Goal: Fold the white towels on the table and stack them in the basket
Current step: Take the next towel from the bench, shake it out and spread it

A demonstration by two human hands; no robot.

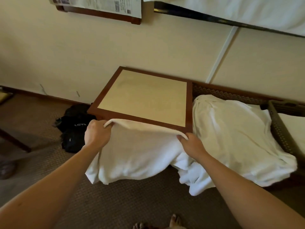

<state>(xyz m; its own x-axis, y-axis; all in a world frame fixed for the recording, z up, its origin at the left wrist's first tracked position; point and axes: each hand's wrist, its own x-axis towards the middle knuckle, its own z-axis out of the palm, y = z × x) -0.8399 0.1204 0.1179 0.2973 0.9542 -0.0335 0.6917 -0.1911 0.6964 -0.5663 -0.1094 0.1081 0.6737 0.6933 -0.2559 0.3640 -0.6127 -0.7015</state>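
Observation:
A white towel (pixel 137 154) hangs over the near edge of a square table (pixel 145 98) with a dark wood border and pale top. My left hand (pixel 96 133) grips the towel's upper left corner at the table's front edge. My right hand (pixel 191 143) pinches its upper right corner near the table's front right corner. The towel's top edge stretches between both hands and the rest droops toward the floor. A heap of more white towels (pixel 234 138) lies to the right of the table. A brown woven basket (pixel 280 129) with a pale towel inside stands at the far right.
A black bag (pixel 74 128) lies on the carpet left of the table, by the wall. A dark table leg (pixel 14 141) juts in at the left. My bare toes (pixel 175 222) show at the bottom. A bed edge (pixel 231 19) runs along the top right.

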